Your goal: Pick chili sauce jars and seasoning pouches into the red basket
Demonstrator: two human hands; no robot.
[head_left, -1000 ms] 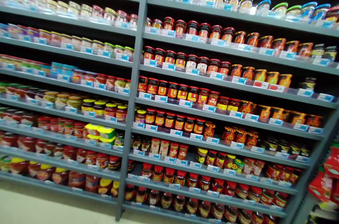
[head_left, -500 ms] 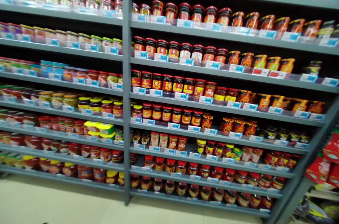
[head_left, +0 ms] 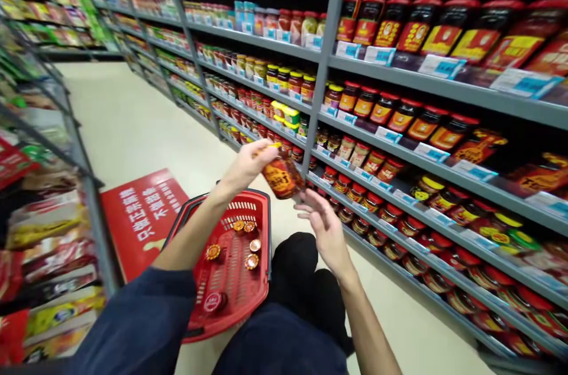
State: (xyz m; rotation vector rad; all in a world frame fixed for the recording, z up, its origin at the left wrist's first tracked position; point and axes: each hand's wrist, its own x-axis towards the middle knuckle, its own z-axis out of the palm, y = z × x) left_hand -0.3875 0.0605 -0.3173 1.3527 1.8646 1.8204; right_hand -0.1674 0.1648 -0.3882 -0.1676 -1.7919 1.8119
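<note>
My left hand (head_left: 249, 167) grips a sauce jar (head_left: 284, 177) by its top, holding it tilted in front of the shelves. The jar has a dark red body and an orange-and-black label. Just below its base is my right hand (head_left: 323, 222), fingers spread and holding nothing; whether a fingertip touches the glass I cannot tell. Beneath my left forearm a red shopping basket (head_left: 266, 239) stands on the floor. In it are several jars, among them one with a red lid (head_left: 213, 302) and one with an orange patterned top (head_left: 213, 252).
Grey shelving (head_left: 326, 61) full of sauce jars runs along the right and far back. Beside the basket lies a red floor sign (head_left: 144, 215) with white characters. A rack of packaged goods (head_left: 57, 262) borders the left. My knees (head_left: 297, 262) are between basket and shelves.
The view has swung left and down, and the shelves appear closer. Both hands, the held jar and the basket have come into view; none showed before.
</note>
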